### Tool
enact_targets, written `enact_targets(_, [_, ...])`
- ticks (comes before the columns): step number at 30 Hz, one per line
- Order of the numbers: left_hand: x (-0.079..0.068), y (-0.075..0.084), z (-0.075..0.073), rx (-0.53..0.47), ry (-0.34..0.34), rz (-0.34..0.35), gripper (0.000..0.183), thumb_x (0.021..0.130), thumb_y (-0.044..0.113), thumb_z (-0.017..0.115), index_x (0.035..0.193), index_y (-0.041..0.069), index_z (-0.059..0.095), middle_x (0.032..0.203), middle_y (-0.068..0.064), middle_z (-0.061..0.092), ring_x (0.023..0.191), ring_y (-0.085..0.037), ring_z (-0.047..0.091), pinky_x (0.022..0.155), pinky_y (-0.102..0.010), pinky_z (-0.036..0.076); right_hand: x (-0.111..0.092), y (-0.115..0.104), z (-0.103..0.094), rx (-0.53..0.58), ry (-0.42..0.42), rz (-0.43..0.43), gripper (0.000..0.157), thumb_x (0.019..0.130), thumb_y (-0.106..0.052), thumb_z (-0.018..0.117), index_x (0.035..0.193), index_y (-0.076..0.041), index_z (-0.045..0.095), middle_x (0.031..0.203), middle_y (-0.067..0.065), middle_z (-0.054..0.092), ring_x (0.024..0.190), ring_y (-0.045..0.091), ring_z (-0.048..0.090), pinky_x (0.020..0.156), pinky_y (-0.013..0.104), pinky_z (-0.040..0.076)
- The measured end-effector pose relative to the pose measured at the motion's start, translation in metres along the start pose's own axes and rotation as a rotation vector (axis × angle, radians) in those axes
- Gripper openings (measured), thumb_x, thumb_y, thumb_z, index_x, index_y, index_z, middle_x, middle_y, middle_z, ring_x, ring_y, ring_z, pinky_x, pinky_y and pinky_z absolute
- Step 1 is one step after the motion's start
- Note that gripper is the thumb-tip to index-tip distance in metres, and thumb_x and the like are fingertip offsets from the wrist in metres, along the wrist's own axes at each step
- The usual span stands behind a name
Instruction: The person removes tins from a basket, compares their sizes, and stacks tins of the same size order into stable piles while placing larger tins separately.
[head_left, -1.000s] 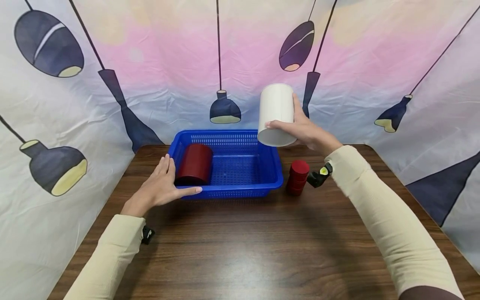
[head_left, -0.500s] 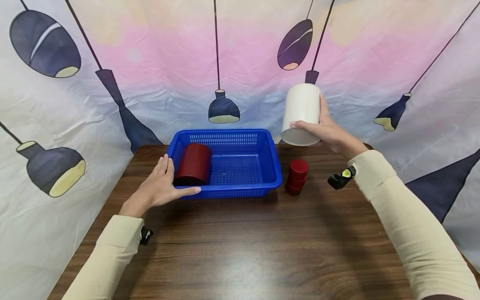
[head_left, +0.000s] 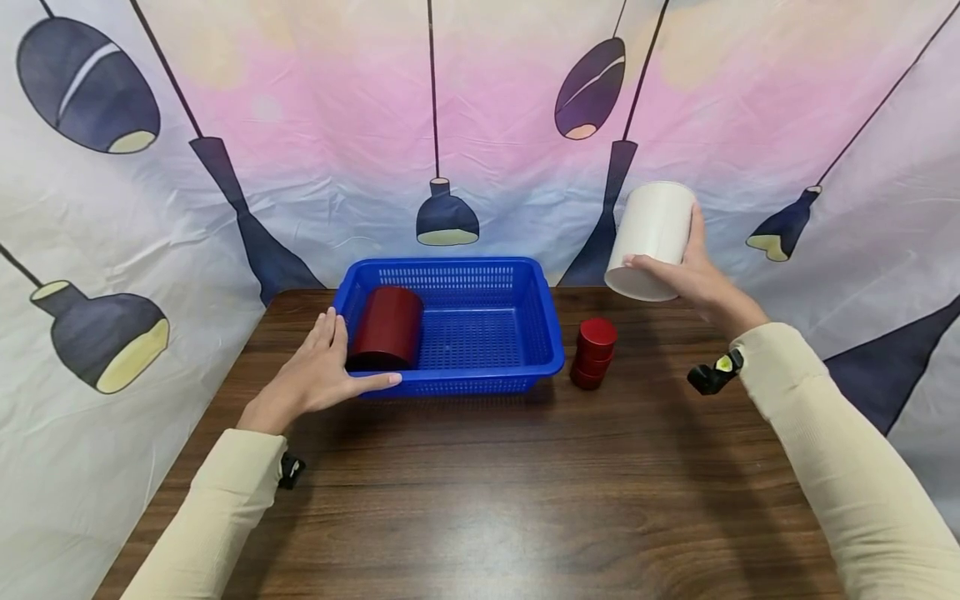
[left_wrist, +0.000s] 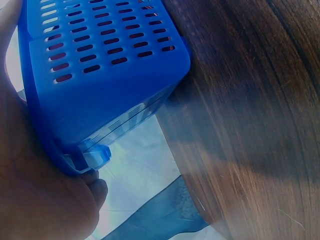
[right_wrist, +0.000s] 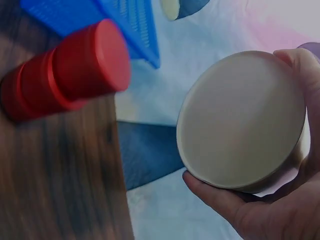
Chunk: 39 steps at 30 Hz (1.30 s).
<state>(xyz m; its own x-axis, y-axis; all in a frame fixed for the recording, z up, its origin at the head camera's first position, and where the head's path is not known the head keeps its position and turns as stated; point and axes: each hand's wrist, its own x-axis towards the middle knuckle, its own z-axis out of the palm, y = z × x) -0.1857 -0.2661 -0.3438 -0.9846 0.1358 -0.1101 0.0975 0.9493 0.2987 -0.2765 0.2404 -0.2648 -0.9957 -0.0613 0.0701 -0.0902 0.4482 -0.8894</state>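
Observation:
A white cylindrical canister (head_left: pixel 652 237) is held up above the table's back right by my right hand (head_left: pixel 701 271), thumb across its near side and fingers round the far side. The right wrist view shows the canister's flat round end (right_wrist: pixel 240 120) between thumb and fingers. My left hand (head_left: pixel 315 371) rests on the near left corner of a blue plastic basket (head_left: pixel 480 385), fingers straight along the side rim and thumb along the front rim. Inside the basket, at its left, a dark red canister (head_left: pixel 388 327) lies on its side.
Several small red round tins (head_left: pixel 594 354) stand in a slightly uneven stack just right of the basket. The brown wooden table (head_left: pixel 480 483) reaches back to a cloth backdrop (head_left: pixel 487 100) printed with lamps. Each wrist wears a black camera strap.
My right hand has carried the white canister to the right, from over the basket's right end to beyond the red stack, lowering it slightly. My left hand has stayed on the basket.

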Motion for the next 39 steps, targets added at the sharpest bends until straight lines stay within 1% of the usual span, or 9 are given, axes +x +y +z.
enact_targets(4, [0.001, 0.000, 0.000, 0.000, -0.004, 0.000, 0.143, 0.074, 0.091, 0.053, 0.157, -0.009, -0.007, 0.165, -0.025, -0.017, 0.152, -0.043, -0.014, 0.117, -0.068, 0.008, -0.003, 0.015, -0.005, -0.047, 0.019, -0.001, 0.124, 0.090, -0.044, 0.074, 0.152, -0.037, -0.033, 0.163, 0.021, 0.003, 0.135, 0.042, 0.031, 0.105, 0.058, 0.038])
enact_targets(8, [0.001, -0.001, 0.000, 0.001, -0.006, 0.001, 0.142, 0.074, 0.091, 0.052, 0.157, -0.008, -0.007, 0.165, -0.025, -0.017, 0.152, -0.042, -0.015, 0.117, -0.067, 0.008, -0.005, 0.030, -0.007, -0.062, 0.056, -0.025, 0.126, 0.089, -0.040, 0.076, 0.154, -0.035, -0.032, 0.163, 0.024, 0.006, 0.133, 0.043, 0.034, 0.106, 0.058, 0.037])
enact_targets(15, [-0.001, -0.001, 0.001, -0.005, -0.006, -0.002, 0.143, 0.074, 0.091, 0.053, 0.157, -0.008, -0.007, 0.165, -0.025, -0.017, 0.152, -0.043, -0.013, 0.116, -0.068, 0.009, -0.009, 0.057, -0.006, -0.110, 0.097, -0.035, 0.126, 0.089, -0.039, 0.076, 0.154, -0.034, -0.033, 0.164, 0.026, 0.002, 0.132, 0.048, 0.034, 0.106, 0.064, 0.034])
enact_targets(21, [0.000, 0.000, 0.000, -0.003, -0.001, 0.000, 0.143, 0.074, 0.092, 0.052, 0.157, -0.008, -0.007, 0.165, -0.025, -0.016, 0.152, -0.044, -0.013, 0.116, -0.068, 0.009, -0.015, 0.080, 0.002, -0.198, 0.154, -0.049, 0.127, 0.087, -0.040, 0.077, 0.155, -0.031, -0.030, 0.156, 0.036, 0.018, 0.124, 0.053, 0.042, 0.102, 0.064, 0.036])
enact_targets(26, [0.000, 0.000, -0.002, 0.000, 0.003, 0.002, 0.143, 0.074, 0.091, 0.052, 0.157, -0.009, -0.007, 0.165, -0.025, -0.016, 0.152, -0.044, -0.012, 0.116, -0.069, 0.010, -0.018, 0.097, 0.010, -0.288, 0.181, -0.066, 0.128, 0.086, -0.041, 0.078, 0.158, -0.025, -0.027, 0.140, 0.042, 0.037, 0.116, 0.055, 0.049, 0.095, 0.063, 0.041])
enact_targets(28, [-0.001, 0.000, -0.002, -0.003, 0.001, 0.002, 0.142, 0.074, 0.091, 0.053, 0.157, -0.009, -0.007, 0.165, -0.026, -0.015, 0.152, -0.045, -0.012, 0.116, -0.069, 0.010, -0.019, 0.103, 0.014, -0.312, 0.185, -0.070, 0.129, 0.085, -0.042, 0.079, 0.158, -0.023, -0.026, 0.134, 0.043, 0.042, 0.114, 0.055, 0.051, 0.092, 0.064, 0.043])
enact_targets(31, [-0.002, 0.000, -0.001, -0.008, 0.002, 0.003, 0.142, 0.074, 0.091, 0.053, 0.157, -0.009, -0.007, 0.165, -0.026, -0.015, 0.152, -0.045, -0.011, 0.116, -0.069, 0.011, -0.020, 0.111, 0.019, -0.328, 0.194, -0.067, 0.129, 0.085, -0.043, 0.079, 0.158, -0.024, -0.025, 0.130, 0.042, 0.044, 0.114, 0.056, 0.050, 0.090, 0.065, 0.044])
enact_targets(39, [-0.002, 0.000, 0.000, -0.013, 0.002, 0.003, 0.142, 0.075, 0.090, 0.053, 0.157, -0.008, -0.007, 0.165, -0.025, -0.016, 0.151, -0.045, -0.013, 0.116, -0.069, 0.010, -0.021, 0.124, 0.027, -0.344, 0.231, -0.055, 0.129, 0.084, -0.044, 0.080, 0.159, -0.024, -0.023, 0.127, 0.044, 0.043, 0.115, 0.056, 0.046, 0.089, 0.068, 0.043])
